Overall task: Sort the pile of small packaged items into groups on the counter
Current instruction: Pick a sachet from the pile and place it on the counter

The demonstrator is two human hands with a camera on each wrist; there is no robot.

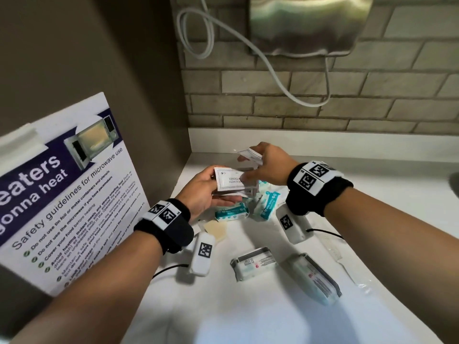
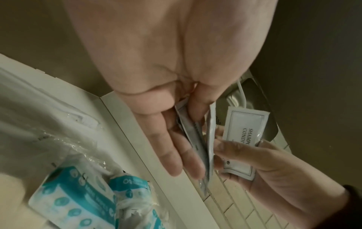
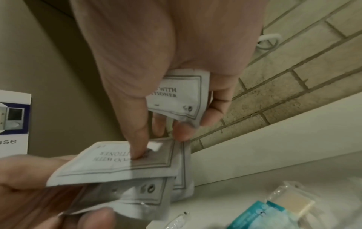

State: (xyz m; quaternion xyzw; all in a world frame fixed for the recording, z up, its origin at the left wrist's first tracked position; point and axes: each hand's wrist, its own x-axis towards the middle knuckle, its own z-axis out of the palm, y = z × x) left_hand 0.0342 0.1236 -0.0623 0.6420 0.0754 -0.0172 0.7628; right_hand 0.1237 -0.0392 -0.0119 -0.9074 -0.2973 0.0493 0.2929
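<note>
Above the smooth white counter (image 1: 372,194), her left hand (image 1: 201,192) grips a stack of flat papery sachets (image 1: 233,181); the right hand (image 1: 268,165) pinches one crinkled sachet (image 1: 249,155) above it.

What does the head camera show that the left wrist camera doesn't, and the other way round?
Only the head view shows the microwave safety poster, the two grey-striped packs near the counter's front edge, and the comb in clear wrap.

Only the left wrist view shows the stack of sachets edge-on, several thin packets pressed between thumb and fingers.

Both show the left hand holding that stack, the right hand holding a single shampoo sachet, and the teal-printed packets on the white counter.
</note>
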